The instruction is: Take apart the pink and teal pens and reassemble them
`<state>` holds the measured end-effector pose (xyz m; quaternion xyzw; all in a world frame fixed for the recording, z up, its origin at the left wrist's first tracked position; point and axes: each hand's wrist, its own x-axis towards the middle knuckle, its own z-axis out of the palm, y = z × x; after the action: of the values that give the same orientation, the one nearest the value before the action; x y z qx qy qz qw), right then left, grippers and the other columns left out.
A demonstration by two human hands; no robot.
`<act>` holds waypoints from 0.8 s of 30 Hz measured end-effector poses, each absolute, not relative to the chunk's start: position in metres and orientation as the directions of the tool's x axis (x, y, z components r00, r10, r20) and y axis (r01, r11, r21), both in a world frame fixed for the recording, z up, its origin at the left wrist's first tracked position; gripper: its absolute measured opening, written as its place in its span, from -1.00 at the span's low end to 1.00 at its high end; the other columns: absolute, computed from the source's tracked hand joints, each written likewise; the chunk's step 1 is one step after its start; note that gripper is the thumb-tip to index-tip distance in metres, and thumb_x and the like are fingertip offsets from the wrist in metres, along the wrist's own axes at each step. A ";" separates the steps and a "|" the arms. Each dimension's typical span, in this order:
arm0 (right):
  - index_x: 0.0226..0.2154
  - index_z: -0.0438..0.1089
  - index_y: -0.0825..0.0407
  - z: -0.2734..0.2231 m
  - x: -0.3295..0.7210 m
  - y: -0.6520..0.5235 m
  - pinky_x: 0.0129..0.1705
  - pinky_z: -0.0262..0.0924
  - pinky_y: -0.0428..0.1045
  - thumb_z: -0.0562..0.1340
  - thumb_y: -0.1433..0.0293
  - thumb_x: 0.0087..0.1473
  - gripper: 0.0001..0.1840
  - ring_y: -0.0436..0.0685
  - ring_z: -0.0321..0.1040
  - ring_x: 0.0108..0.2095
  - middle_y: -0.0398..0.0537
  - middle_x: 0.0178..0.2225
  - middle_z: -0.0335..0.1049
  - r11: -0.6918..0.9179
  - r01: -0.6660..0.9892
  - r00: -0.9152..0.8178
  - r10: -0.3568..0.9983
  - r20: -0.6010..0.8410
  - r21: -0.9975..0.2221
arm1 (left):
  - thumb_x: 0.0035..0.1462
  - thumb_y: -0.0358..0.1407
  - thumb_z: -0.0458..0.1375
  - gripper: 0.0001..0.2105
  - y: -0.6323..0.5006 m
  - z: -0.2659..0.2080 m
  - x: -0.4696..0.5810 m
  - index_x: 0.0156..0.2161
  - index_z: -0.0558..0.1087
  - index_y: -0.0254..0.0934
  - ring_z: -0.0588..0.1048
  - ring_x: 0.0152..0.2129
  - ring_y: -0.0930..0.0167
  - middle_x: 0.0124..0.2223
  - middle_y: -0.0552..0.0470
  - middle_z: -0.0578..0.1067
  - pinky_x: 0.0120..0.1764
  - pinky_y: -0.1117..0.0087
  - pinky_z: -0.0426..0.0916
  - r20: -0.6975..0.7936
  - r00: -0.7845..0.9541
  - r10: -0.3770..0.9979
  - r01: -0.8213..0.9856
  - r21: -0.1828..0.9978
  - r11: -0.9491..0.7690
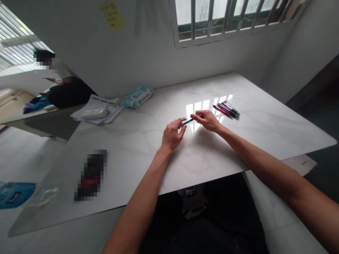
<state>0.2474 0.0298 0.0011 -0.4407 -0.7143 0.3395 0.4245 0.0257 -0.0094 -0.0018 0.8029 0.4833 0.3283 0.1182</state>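
Observation:
A teal pen [188, 121] is held between my two hands, just above the marble-patterned table [132, 141]. My left hand [173, 134] has its thumb and fingers closed around the pen's left end. At the other end, my right hand [206, 120] pinches the pen between thumb and fingertips, covering that part. To the right of my right hand lies a bunch of pens [226, 109] in red, black, pink and teal, side by side and slanting. Sunlight from the window falls in bright patches around the hands.
A pack of wet wipes [139, 97] and papers [97, 109] with a white object [95, 113] lie at the back left. A blurred dark object [91, 174] rests front left, near a blue-labelled bottle [18, 194]. Another person [69, 90] sits at far left.

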 end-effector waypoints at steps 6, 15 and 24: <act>-0.64 0.24 0.00 -0.003 0.241 0.027 -0.44 -0.07 0.00 0.05 -0.40 0.21 -0.14 0.00 0.07 -0.57 -0.17 -0.64 0.17 0.366 0.343 -0.265 0.921 0.285 -0.865 | 0.50 -0.21 0.02 -0.72 -0.017 -0.003 0.041 0.16 0.50 -0.10 0.59 -0.10 0.28 0.01 -0.02 0.63 -0.06 0.32 0.39 0.416 0.327 0.849 0.691 0.507 -0.515; -0.60 0.15 -0.03 -0.003 0.244 0.031 -0.44 -0.13 0.00 0.17 -0.34 0.19 -0.22 0.00 -0.04 -0.53 -0.23 -0.62 0.05 0.380 0.291 -0.307 0.906 0.290 -0.878 | 0.50 0.01 -0.01 -0.66 -0.015 -0.004 0.034 -0.02 0.56 -0.05 0.57 -0.35 0.28 -0.30 0.04 0.61 -0.29 0.34 0.23 0.333 0.251 0.909 0.779 0.488 -0.394; -0.43 0.41 -0.01 0.000 0.245 0.029 -0.30 0.16 0.02 0.31 -0.20 0.19 -0.41 0.08 0.28 -0.41 -0.10 -0.46 0.43 0.417 0.241 -0.308 0.889 0.338 -0.876 | 0.50 0.02 -0.07 -0.63 -0.013 -0.004 0.033 -0.11 0.54 -0.05 0.48 -0.47 0.27 -0.46 0.08 0.48 -0.34 0.32 0.12 0.291 0.223 0.930 0.761 0.544 -0.353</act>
<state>0.2449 0.0294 0.0003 -0.3930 -0.7191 0.3701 0.4375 0.0330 -0.0135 -0.0041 0.7686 0.5501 0.2926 0.1447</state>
